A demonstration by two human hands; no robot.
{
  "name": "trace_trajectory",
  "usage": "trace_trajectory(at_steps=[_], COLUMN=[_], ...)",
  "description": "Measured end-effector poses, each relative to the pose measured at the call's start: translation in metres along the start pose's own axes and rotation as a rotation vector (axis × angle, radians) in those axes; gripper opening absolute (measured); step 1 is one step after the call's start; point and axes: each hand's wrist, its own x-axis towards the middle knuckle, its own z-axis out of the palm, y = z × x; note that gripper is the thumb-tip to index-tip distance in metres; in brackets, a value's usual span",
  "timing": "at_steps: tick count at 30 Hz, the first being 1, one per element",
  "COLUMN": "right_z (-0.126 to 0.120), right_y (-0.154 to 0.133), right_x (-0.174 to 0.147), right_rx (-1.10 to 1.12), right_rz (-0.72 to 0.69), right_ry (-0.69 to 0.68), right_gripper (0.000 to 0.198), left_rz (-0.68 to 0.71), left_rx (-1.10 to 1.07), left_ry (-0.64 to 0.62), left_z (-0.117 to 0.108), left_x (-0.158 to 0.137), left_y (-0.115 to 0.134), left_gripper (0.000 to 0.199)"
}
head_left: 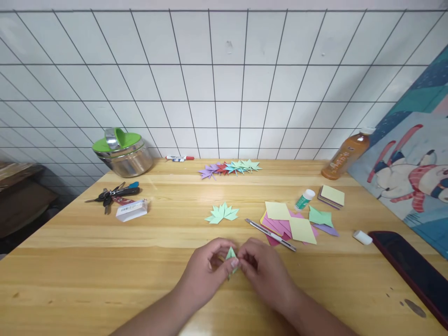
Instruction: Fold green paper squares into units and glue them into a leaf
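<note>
A small folded piece of light green paper (230, 254) is pinched between the thumb and fingers of my left hand (207, 265), its point facing away from me. My right hand (263, 269) is closed at the paper's right edge, thumb and forefinger pressed together there; its fingertips partly hide whether they grip the paper. Just beyond my hands lies a fan-shaped light green folded paper leaf (222, 213). A utility knife (270, 234) rests to the right, partly over a pile of pink paper sheets (280, 226) with pale yellow squares (303, 230) on top.
Folded paper leaves (229, 168) in several colours lie by the wall near two markers (179, 158). Left are a green-lidded metal pot (122, 154), keys (114, 196) and a white box (132, 211). Right are a glue stick (304, 199), eraser (362, 237), bottle (346, 156) and phone (413, 270).
</note>
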Motion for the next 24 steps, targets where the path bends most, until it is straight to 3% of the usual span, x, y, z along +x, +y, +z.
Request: trace_trajectory(at_steps=[3, 9, 13, 20, 24], right_z=[0.0024, 0.0066, 0.0063, 0.0035, 0.005], right_y=[-0.0021, 0.0006, 0.0006, 0.0007, 0.0017], right_x=[-0.0024, -0.002, -0.0008, 0.0006, 0.0003], right_rx=[-0.038, 0.062, 0.116, 0.118, 0.129], right_rz=[-0.017, 0.047, 0.078, 0.074, 0.064], right_ry=[-0.049, -0.031, -0.01, -0.037, -0.027], right_gripper=[0.011, 0.012, 0.016, 0.017, 0.017], left_rz=[-0.011, -0.097, -0.095, -0.065, -0.067], left_rx=[0.062, -0.152, -0.168, -0.105, -0.045], left_ry=[0.067, 0.132, 0.173, 0.037, 0.089], left_z=[-0.0016, -0.0056, -0.0076, -0.0098, -0.0079], left_x=[0.0001, 0.0033, 0.0052, 0.0058, 0.0057], left_y=[0.0009, 0.002, 0.0006, 0.0026, 0.0005], left_gripper=[0.015, 0.024, 0.027, 0.024, 0.028])
